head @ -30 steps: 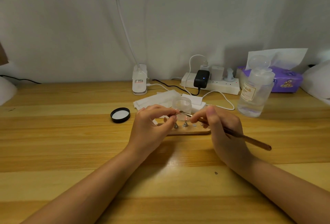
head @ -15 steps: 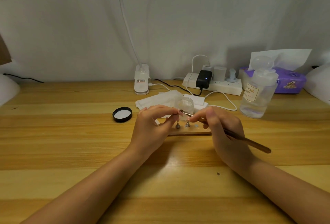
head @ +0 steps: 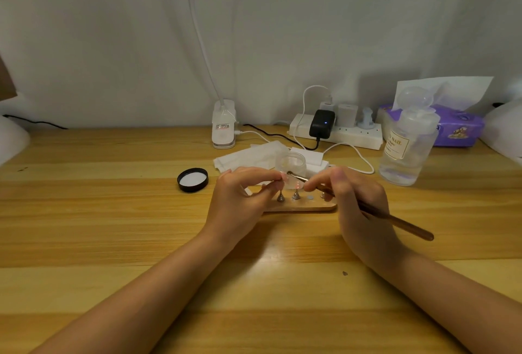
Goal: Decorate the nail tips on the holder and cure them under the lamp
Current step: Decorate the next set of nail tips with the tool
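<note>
Pale wall and a wooden worktop make up the scene, with a power strip, a tissue pack and a clear bottle set along the back edge. A black lid lies upturned to the left of the work area, and a small clear jar stands just behind the holder.

The holder, a low wooden strip, is laid crosswise directly in front of the hands, its long axis running left to right. Small metal stands are seen upright on it; whether each carries a nail tip cannot be told at this size.

The left hand is held over the holder's left end, thumb and forefinger pinched together on something small, probably a nail tip, though the item itself is too tiny to make out. The right hand is closed around a slim brown tool in a pen grip, the handle trailing back to the right and the metal end pointed leftwards, nearly touching the left fingertips.

The coming move is judged to turn on that short gap: the tool end is to be brought to the pinched piece just above the holder's left half. The lamp at the rear is well apart, so curing appears not yet begun.
</note>
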`<state>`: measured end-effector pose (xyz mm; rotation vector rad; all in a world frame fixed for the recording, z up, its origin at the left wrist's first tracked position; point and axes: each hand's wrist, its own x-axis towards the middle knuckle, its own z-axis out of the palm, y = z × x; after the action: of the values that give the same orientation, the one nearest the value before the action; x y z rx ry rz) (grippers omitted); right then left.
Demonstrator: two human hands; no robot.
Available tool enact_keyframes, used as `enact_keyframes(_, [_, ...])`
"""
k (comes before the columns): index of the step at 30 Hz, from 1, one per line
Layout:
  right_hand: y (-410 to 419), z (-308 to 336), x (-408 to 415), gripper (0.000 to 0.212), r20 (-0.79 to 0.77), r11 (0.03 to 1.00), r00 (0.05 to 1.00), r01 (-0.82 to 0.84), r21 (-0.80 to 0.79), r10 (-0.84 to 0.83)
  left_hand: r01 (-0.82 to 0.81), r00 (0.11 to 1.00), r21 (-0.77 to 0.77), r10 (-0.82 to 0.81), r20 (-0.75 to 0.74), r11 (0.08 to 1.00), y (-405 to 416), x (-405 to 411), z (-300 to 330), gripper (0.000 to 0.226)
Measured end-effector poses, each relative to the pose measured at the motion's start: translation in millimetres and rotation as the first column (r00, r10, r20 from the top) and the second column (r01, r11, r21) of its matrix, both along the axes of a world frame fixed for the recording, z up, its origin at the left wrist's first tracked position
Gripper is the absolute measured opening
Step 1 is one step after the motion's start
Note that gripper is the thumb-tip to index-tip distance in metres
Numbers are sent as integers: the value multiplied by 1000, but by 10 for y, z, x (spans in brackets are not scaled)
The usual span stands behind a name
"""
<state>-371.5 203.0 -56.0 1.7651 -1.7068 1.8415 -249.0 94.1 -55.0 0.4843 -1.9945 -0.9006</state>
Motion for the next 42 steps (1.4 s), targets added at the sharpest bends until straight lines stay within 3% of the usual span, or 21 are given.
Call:
enact_keyframes(3, [-25,-2,13,36,-42,999,999,5,44,-3,-11,1000,-1,11,1,1000,4,5,7,24])
enact_keyframes(15, [3,-9,3,35,60,999,998,-35,-31,37,-14,1000,10,14,-4,1000,13,6,14,24])
enact_keyframes(19, [-20,-12,14,37,17,999,1000,-22,29,22,-13,1000,12,13,-10,1000,17,5,19,27])
enact_keyframes(25, [-5,-43,-1,44,109,989,983,-146,-21,147,-2,1000,21,2,-15,1000,10,2,14,27])
enact_keyframes(27, [6,-35,4,44,91,990,987,-128,-57,133,-4,1000,19,5,-15,1000,9,2,12,28])
enact_keyframes(32, [-14,18,5,15,75,998,996,-46,32,43,-8,1000,23,8,-17,1000,4,2,5,28])
enact_keyframes(37, [-25,12,10,24,-113,998,994,-2,60,9,-3,1000,15,4,-29,1000,7,3,6,27])
enact_keyframes(42, [-23,-16,-15,34,-135,997,991,20,69,-10,-10,999,7,10,-34,1000,7,3,10,28])
